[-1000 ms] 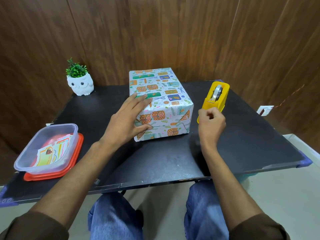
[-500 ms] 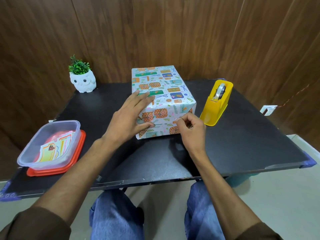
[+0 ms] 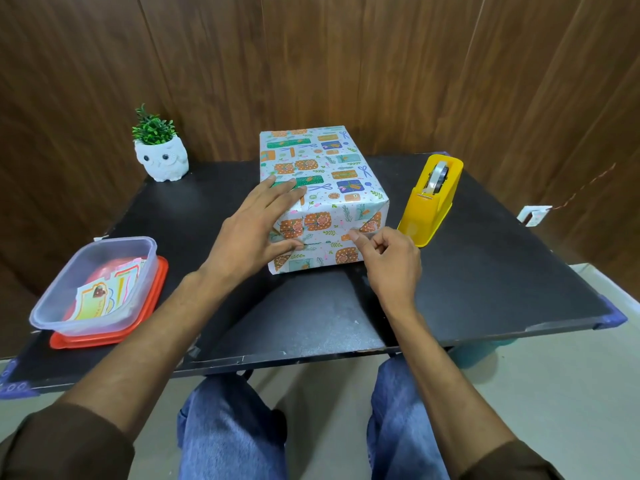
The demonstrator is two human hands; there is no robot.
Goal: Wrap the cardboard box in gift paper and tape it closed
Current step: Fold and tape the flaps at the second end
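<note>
The box wrapped in patterned gift paper [image 3: 325, 174] stands on the black table [image 3: 485, 271], its folded end flap facing me. My left hand [image 3: 256, 230] lies flat over the box's near left corner, fingers straight on the top and thumb pressing the flap. My right hand [image 3: 388, 261] is at the near face's right side with fingers curled. Its thumb tip touches the paper and appears to pinch a short piece of clear tape, barely visible. The yellow tape dispenser [image 3: 429, 202] stands just right of the box.
A clear plastic tub [image 3: 93, 285] with paper tags sits on an orange lid at the near left. A white owl pot with a green plant [image 3: 161, 157] stands at the back left. Wooden walls close the back and sides.
My right hand left the tape dispenser and moved left to the box's near face, where its thumb now meets the paper. My left hand has stayed on the box.
</note>
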